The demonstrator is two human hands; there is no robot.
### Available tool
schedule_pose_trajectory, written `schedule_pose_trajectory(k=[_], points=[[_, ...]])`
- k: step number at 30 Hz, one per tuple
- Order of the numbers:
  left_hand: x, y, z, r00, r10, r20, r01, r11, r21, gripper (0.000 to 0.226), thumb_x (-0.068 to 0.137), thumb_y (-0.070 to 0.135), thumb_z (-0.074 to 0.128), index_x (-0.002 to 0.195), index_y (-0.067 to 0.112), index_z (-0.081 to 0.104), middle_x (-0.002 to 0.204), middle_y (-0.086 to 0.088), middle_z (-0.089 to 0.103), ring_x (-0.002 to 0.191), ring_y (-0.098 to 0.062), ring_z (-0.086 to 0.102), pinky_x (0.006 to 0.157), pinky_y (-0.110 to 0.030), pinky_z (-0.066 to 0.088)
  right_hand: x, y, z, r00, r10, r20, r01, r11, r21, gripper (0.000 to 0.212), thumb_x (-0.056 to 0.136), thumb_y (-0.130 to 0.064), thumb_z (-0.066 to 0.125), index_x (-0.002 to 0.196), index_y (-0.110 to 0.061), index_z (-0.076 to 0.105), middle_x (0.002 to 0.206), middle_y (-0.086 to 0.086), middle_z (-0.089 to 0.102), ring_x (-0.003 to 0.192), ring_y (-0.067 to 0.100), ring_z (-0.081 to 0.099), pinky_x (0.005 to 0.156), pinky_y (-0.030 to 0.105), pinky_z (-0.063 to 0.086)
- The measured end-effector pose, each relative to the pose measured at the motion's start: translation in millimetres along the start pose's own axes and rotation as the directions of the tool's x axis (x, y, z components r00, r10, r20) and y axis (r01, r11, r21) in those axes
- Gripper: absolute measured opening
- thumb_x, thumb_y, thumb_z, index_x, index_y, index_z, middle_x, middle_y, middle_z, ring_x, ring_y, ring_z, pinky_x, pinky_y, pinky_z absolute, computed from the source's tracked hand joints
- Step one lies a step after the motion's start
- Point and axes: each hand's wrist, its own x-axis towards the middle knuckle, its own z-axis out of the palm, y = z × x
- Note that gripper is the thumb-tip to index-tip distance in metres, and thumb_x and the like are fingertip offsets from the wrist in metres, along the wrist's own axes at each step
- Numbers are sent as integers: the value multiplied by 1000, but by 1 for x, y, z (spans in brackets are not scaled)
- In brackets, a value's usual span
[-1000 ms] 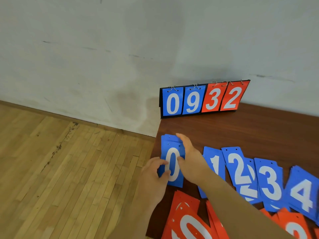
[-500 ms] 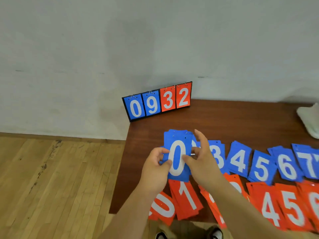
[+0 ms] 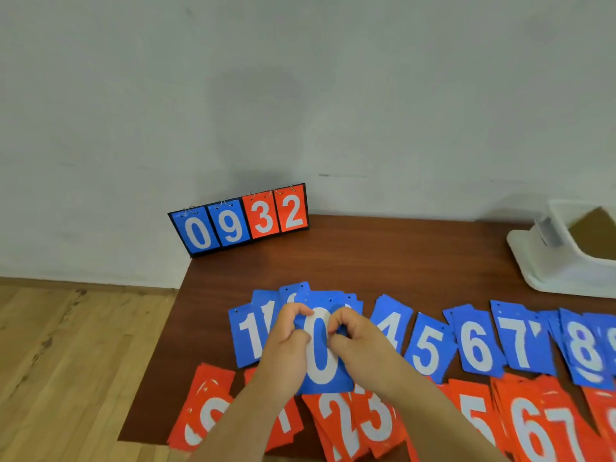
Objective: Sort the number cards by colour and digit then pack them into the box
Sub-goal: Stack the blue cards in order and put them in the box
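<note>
Soft even light, wide-angle edge distortion

Blue 0 stack (image 3: 320,351) pinched above blue row (image 3: 426,351), red row (image 3: 540,431) nearer, white box (image 3: 553,261) far right

Scoreboard (image 3: 240,221) reads 0932; top blue card (image 3: 320,348) shows 0

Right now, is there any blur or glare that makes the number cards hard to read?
Head view: flip scoreboard sharp; blue 0 card, gripped by left hand and right hand, readable; red 0 card pale-streaked; blue 8 card smeared at the frame edge.
</note>
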Motion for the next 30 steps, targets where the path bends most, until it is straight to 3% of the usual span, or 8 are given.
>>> schedule_pose_trajectory(k=[5, 9, 15, 17, 19, 22, 27, 30], points=[[8, -13, 7, 1000, -7, -7, 7, 1000, -5, 40, 95, 0, 44, 111, 33, 59, 55, 11, 42, 51, -7, 39, 52, -23, 36, 7, 21, -9, 998, 42, 51, -43, 999, 25, 15, 95, -16, 54, 85, -26, 56, 60, -6, 42, 56, 14, 37, 52, 28, 34], [47, -43, -20, 976, -86, -201, 107, 990, 96, 40, 92, 14, 62, 126, 34, 55, 93, -1, 64, 79, -16, 62, 67, -26, 46, 25, 35, -14, 993, 92, -78, -93, 996, -11, 13, 98, -17, 55, 88, -25, 58, 61, -1, 43, 51, 13, 36, 46, 25, 32], [124, -96, -58, 840, -355, -410, 528, 707, 470, 102, 73, 54, 81, 151, 21, 23, 142, -17, 36, 128, -40, 43, 104, -49, 43, 40, 48, -13, 946, 234, -224, -234, 972, 25, 17, 97, -17, 58, 88, -31, 62, 91, 19, 66, 71, 44, 61, 54, 48, 50], [137, -102, -51, 824, -405, -396, 565, 621, 543, 117, 70, 61, 80, 154, 26, 7, 147, -16, 24, 131, -39, 35, 105, -51, 40, 42, 52, -11, 933, 271, -239, -271, 962, 34, 17, 96, -16, 59, 88, -31, 63, 93, 13, 68, 84, 42, 66, 62, 53, 56], [146, -107, -44, 827, -387, -409, 563, 575, 594, 124, 68, 63, 81, 154, 31, -2, 151, -15, 15, 133, -39, 31, 107, -53, 39, 45, 54, -8, 922, 300, -244, -303, 953, 27, 16, 97, -15, 59, 91, -29, 63, 92, 2, 68, 77, 27, 70, 57, 40, 56], [152, -109, -40, 848, -359, -390, 530, 601, 599, 122, 70, 54, 85, 153, 34, -2, 151, -13, 13, 132, -38, 30, 104, -53, 43, 52, 55, -2, 905, 328, -270, -329, 943, 44, 12, 98, -14, 59, 94, -25, 63, 99, -5, 67, 78, 11, 68, 49, 19, 48], [155, -114, -48, 902, -298, -312, 429, 691, 581, 115, 72, 41, 88, 152, 40, 7, 140, -10, 19, 122, -35, 45, 95, -46, 53, 60, 49, 11, 900, 346, -267, -343, 938, 59, 12, 97, -15, 62, 94, -26, 64, 100, -9, 67, 86, 10, 69, 59, 25, 58], [155, -117, -53, 938, -247, -244, 344, 752, 562, 107, 76, 33, 87, 152, 40, 12, 135, -9, 29, 88, -18, 58, 67, -30, 55, 63, 47, 14, 897, 340, -283, -341, 939, 47, 13, 96, -14, 63, 93, -26, 63, 102, -9, 68, 89, 10, 68, 61, 25, 58]])
